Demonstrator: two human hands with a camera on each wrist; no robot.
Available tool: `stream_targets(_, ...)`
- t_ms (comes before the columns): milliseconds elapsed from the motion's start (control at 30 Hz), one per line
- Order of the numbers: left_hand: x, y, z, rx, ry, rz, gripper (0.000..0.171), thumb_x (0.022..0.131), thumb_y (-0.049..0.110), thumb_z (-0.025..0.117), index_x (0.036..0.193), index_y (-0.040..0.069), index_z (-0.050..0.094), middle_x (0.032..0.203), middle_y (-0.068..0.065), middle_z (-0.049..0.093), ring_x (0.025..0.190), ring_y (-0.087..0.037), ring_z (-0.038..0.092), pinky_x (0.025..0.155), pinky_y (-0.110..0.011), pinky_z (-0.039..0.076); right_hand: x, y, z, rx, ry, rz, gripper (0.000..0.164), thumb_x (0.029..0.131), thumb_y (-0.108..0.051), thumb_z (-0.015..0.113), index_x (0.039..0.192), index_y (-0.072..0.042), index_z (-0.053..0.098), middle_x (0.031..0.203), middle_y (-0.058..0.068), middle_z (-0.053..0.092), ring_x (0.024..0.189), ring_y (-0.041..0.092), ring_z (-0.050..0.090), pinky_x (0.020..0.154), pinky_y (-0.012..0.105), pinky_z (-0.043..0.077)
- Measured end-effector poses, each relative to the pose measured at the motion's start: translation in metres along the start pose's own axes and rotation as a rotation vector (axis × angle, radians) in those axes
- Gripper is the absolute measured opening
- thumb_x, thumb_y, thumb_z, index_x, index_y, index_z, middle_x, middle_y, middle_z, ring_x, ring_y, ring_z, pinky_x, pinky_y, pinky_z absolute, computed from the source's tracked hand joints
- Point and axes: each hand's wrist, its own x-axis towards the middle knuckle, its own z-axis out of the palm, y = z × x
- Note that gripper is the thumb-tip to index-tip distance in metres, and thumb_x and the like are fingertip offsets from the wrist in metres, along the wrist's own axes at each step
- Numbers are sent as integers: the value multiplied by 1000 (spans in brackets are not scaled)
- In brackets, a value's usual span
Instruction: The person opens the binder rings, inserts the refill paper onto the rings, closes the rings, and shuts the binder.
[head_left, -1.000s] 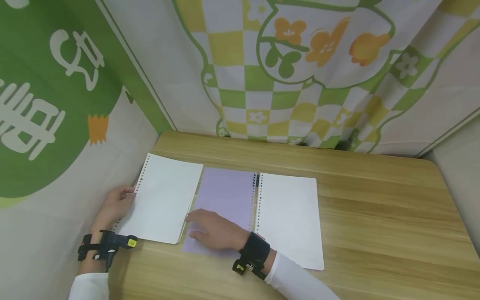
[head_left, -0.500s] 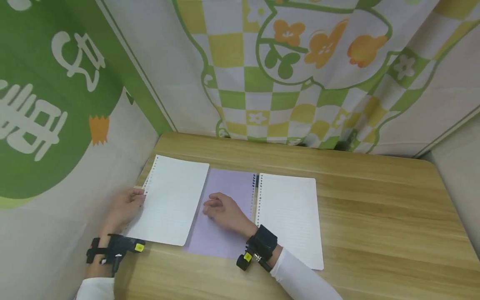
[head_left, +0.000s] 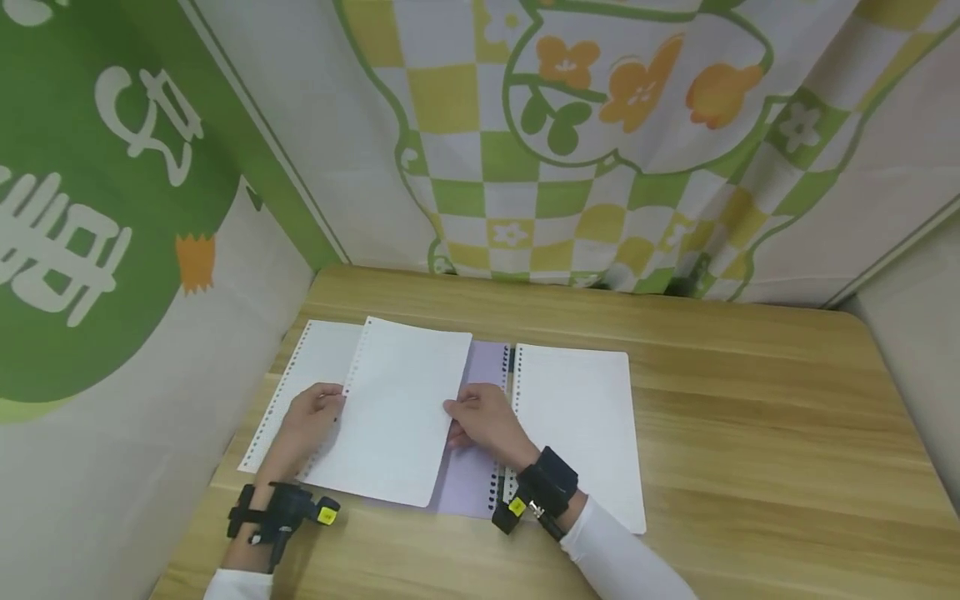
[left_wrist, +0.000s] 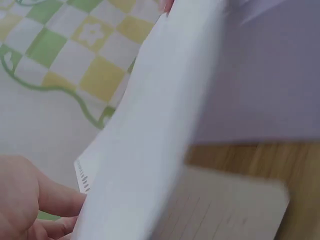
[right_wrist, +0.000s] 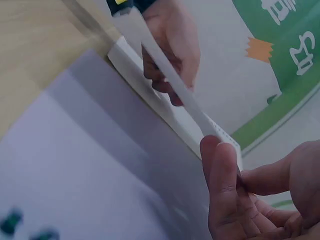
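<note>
My left hand (head_left: 307, 425) grips the hole-punched left edge of a white stack of loose-leaf paper (head_left: 401, 412). My right hand (head_left: 491, 421) pinches its opposite edge between thumb and fingers. Seen from the right wrist, the held paper (right_wrist: 172, 75) is nearly edge-on and raised above a purple notebook cover (right_wrist: 80, 145). That cover (head_left: 476, 475) has black binder rings along its right side and is partly hidden by the paper. More punched, ruled paper (head_left: 322, 346) lies on the table at the left, partly under the held stack.
A ruled white page block (head_left: 577, 425) lies right of the purple cover, its holes along the black binding. The wooden table (head_left: 750, 433) extends to the right. A printed curtain (head_left: 517, 200) hangs behind it, and a fabric wall (head_left: 150, 400) borders the left.
My left hand has carried the paper rightward from the left pile over the purple cover, uncovering paper beneath. My right hand has moved right and taken hold of the paper's right edge.
</note>
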Motion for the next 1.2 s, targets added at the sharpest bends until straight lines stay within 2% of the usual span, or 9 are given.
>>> stream_targets(200, -9, 16, 24, -14, -44, 69, 44, 114, 33, 49, 139, -1, 59, 137, -27, 64, 116, -36, 67, 94, -45, 57, -17, 7, -38, -117, 60, -3, 22, 105, -20, 67, 104, 2, 69, 72, 7, 75, 59, 16, 73, 59, 31, 63)
stream_targets(400, -15, 41, 53, -21, -104, 163, 31, 112, 30, 55, 125, 5, 67, 125, -19, 71, 101, -27, 71, 82, -37, 59, -40, 19, -78, -163, 147, 21, 19, 104, -20, 69, 96, -3, 73, 66, 3, 70, 56, 16, 67, 58, 28, 55)
stream_targets(600, -15, 60, 80, -52, -164, 223, 27, 111, 23, 57, 120, 1, 70, 100, -12, 73, 78, -20, 68, 67, -30, 57, -61, 26, -110, -169, 214, 41, 17, 104, -18, 70, 97, -3, 73, 65, 3, 65, 57, 17, 63, 56, 28, 55)
stream_targets(733, -15, 71, 96, -46, -185, 250, 24, 110, 21, 59, 114, 2, 72, 93, -9, 73, 76, -19, 68, 63, -29, 56, -71, 30, -127, -171, 237, 55, 16, 104, -18, 70, 102, -3, 74, 67, 3, 65, 58, 18, 62, 56, 27, 54)
stream_targets(900, -13, 82, 114, -66, -227, 270, 19, 109, 20, 61, 108, 5, 74, 88, -7, 71, 75, -18, 68, 65, -30, 56, -83, 35, -146, -158, 282, 87, 21, 106, -20, 68, 114, -2, 74, 73, 4, 63, 62, 19, 60, 58, 27, 51)
stream_targets(1133, -10, 96, 138, -68, -279, 345, 17, 108, 18, 62, 107, 5, 74, 89, -6, 71, 74, -18, 68, 64, -31, 55, -100, 49, -167, -101, 342, 120, 24, 109, -19, 64, 120, 1, 71, 77, 4, 60, 66, 18, 57, 58, 25, 51)
stream_targets(1200, -8, 99, 143, -57, -284, 365, 15, 107, 18, 63, 105, 7, 74, 93, -5, 73, 80, -18, 70, 65, -31, 57, -103, 53, -172, -104, 356, 118, 25, 109, -19, 63, 121, 2, 71, 77, 3, 59, 66, 16, 57, 58, 25, 50)
